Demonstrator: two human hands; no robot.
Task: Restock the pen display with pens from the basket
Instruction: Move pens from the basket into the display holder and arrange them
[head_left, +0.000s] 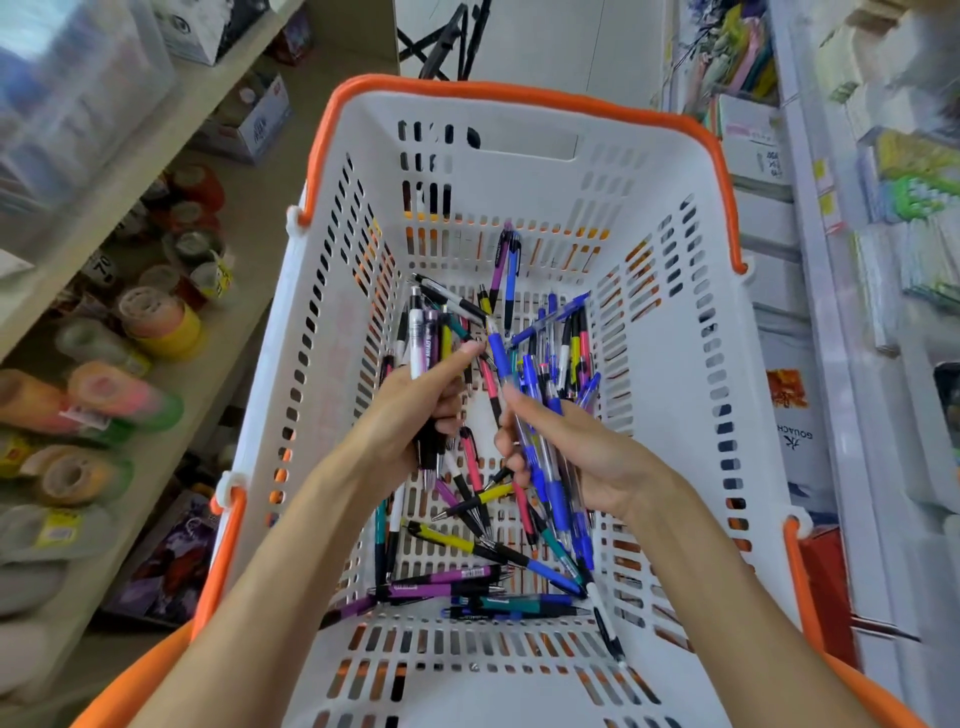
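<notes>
A white slotted basket (670, 171) with an orange rim fills the middle of the view. Several loose pens (457, 577) in purple, yellow, teal, pink and blue lie scattered on its floor. Inside the basket, my left hand (415, 410) is closed around a bundle of mixed pens (422, 338), mostly black and white with some coloured barrels. My right hand (576, 447) grips a bundle of blue pens (540, 415), and its thumb presses one blue pen whose tip reaches my left fingertips. No pen display can be made out.
Shelves on the left carry rolls of coloured tape (161, 322) and boxes. A white rack on the right (883, 260) holds packaged stationery. A black folding stand (447, 36) is on the floor beyond the basket.
</notes>
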